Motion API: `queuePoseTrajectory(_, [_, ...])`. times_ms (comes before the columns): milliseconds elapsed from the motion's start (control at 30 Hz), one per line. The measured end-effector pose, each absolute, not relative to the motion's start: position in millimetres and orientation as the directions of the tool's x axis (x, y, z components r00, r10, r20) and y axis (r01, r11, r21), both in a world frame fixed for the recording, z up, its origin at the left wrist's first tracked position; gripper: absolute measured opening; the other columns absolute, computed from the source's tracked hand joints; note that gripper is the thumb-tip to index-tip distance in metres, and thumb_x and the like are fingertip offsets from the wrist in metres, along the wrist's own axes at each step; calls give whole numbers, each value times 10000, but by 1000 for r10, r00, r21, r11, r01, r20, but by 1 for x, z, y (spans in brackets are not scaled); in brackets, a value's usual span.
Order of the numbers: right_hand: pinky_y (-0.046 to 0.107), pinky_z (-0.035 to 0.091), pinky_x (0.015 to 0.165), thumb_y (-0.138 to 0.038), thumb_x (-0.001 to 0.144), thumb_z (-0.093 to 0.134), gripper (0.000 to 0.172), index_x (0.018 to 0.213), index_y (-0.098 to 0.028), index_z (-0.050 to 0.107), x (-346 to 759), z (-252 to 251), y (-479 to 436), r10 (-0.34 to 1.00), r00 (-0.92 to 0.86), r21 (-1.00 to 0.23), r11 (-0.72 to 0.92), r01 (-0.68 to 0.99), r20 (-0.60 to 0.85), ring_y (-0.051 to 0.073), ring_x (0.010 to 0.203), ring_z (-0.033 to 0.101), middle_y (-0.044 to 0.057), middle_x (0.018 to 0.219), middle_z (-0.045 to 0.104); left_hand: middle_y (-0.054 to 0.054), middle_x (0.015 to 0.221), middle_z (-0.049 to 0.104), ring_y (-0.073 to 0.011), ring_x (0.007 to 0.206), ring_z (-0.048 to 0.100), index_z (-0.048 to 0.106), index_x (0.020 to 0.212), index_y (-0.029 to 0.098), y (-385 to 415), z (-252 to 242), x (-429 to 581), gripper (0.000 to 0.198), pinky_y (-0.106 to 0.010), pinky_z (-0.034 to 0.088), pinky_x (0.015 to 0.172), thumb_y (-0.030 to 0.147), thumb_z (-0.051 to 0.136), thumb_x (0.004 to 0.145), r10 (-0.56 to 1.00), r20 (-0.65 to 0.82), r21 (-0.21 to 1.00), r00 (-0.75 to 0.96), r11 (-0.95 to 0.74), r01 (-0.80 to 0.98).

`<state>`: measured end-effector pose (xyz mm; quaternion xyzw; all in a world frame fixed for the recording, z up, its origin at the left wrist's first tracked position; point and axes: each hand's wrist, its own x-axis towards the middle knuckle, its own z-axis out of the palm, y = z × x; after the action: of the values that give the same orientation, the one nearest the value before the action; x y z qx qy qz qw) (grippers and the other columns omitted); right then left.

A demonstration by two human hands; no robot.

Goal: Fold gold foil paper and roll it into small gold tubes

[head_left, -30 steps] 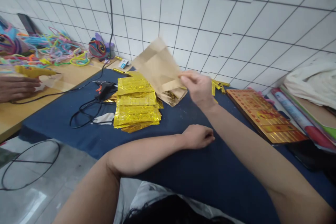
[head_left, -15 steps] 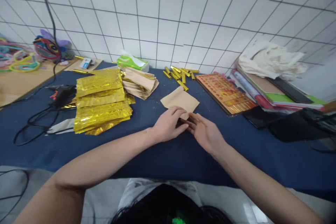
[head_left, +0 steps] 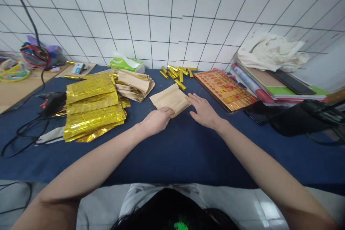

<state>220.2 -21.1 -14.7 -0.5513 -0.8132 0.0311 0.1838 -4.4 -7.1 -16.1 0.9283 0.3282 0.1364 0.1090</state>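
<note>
A sheet of plain brown paper lies on the blue tablecloth in front of me, set at a slant. My left hand is closed on its near edge, fingers curled and pressed together. At the paper's right corner, my right hand is open, with its fingers stretched out flat and the tips at the edge. Gold foil sheets are piled to the left of my hands. Behind them lies a stack of folded brown paper. Several gold foil rolls are scattered beyond the sheet.
A red-and-gold printed pack lies to the right. Beyond it are stacked books with a white cloth and a dark phone. A glue gun with a looping black cord is at left. A green tissue pack stands by the tiled wall.
My hands have moved apart: the left drew leftward along the paper's near edge, and the right opened flat at its right side. More of the sheet shows. The whole view has shifted slightly.
</note>
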Motion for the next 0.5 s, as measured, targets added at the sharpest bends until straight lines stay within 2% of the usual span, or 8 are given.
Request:
queuePoseTrajectory(133, [527, 264, 1024, -129, 766, 424, 557, 1321, -129, 385, 220, -26, -9, 915, -344, -127, 374, 919, 209, 279, 1324, 259, 110, 1422, 348, -86, 1177, 570, -204, 1072, 545, 497, 1174, 156, -5, -13, -8, 392, -311, 435, 912, 154, 441, 787, 648, 156, 271, 746, -754, 598])
queuePoseTrajectory(200, [520, 248, 1032, -143, 785, 405, 523, 1308, -135, 401, 216, -29, -6, 907, -358, -105, 388, 916, 222, 266, 1327, 255, 99, 1415, 363, -91, 1186, 556, -210, 1069, 538, 457, 1224, 155, -6, -11, -8, 437, -315, 438, 904, 248, 481, 798, 658, 134, 267, 741, -744, 613])
queuePoseTrajectory(333, [518, 260, 1016, -300, 801, 469, 525, 1293, -128, 409, 207, -29, -2, 899, -390, -116, 416, 902, 197, 285, 1303, 292, 107, 1389, 403, -110, 1181, 526, -237, 1050, 527, 401, 1274, 148, -7, -7, -7, 605, -333, 452, 871, 460, 531, 772, 675, 102, 204, 731, -733, 649])
queuePoseTrajectory(400, [489, 279, 1001, -320, 813, 469, 492, 1264, -127, 438, 203, -28, -1, 886, -402, -105, 434, 895, 231, 279, 1252, 365, 114, 1330, 473, -111, 1174, 517, -236, 1051, 517, 408, 1266, 142, -7, -6, -7, 585, -334, 448, 878, 456, 513, 784, 682, 105, 157, 724, -730, 665])
queuePoseTrajectory(500, [437, 300, 968, -245, 834, 441, 378, 1183, -118, 508, 199, -28, 0, 839, -441, -20, 471, 882, 319, 261, 1105, 485, 129, 1189, 575, -106, 1130, 525, -223, 1069, 496, 450, 1219, 129, -5, -7, -8, 447, -322, 430, 909, 302, 468, 808, 681, 122, 89, 722, -732, 676])
